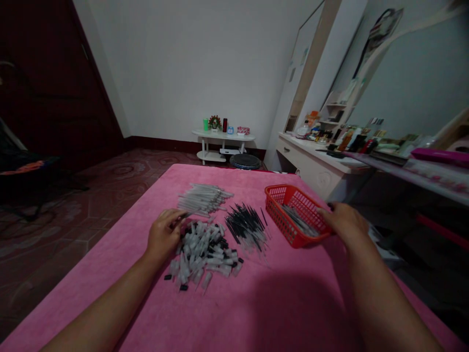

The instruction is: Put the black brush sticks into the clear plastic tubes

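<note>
A white table [220, 137] bears a plant [214, 122] and a green cylinder [205, 125] — further left, a dark red door [44, 78].

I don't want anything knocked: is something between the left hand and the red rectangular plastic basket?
Yes: between the left hand and the red basket lie a heap of small whitish translucent pieces, then a pile of thin black-and-grey sticks on the pink cloth.

Near cloth [220, 322] free; 3 piles [209, 247], red bskt [279, 218] block beyond.
</note>
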Motion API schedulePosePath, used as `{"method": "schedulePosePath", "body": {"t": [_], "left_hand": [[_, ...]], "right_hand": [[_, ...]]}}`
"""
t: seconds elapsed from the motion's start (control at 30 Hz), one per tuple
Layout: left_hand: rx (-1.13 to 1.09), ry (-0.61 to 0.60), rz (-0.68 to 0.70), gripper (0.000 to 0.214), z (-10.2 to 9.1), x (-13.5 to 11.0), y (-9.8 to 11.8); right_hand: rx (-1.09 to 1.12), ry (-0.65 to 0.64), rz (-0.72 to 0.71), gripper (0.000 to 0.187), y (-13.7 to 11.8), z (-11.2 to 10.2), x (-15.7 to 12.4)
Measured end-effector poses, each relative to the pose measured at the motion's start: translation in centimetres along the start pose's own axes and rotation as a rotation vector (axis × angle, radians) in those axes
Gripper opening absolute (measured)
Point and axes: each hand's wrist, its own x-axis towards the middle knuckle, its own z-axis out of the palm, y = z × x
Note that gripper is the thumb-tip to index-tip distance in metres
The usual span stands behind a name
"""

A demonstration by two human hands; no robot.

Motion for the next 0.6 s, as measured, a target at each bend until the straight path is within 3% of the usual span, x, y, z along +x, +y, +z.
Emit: {"method": "schedulePosePath", "body": {"t": [0.03,0.1,0.33,0.6], "left_hand": [[-0.003,-0.007,-0.006,0.024,0.0,0.0,-0.1],[-0.008,-0.017,-0.013,0.025,0.1,0.0,-0.2],[-0.002,-0.012,-0.03,0.026,0.0,-0.1,-0.2],[-0.03,-0.01,-0.027,0.026,0.2,-0.1,-0.2]], "right_hand": [[-0.022,-0.076,0.014,0.045,0.4,0.3,0.2],[-0.03,-0.089,0.004,0.036,0.5,0.6,0.3],[0.098,0.25,-0.098,0.035,-1.2,0.3,-1.2],[0.14,0.333,-0.124,0.032,-1.8,0.2,-1.9]]}}
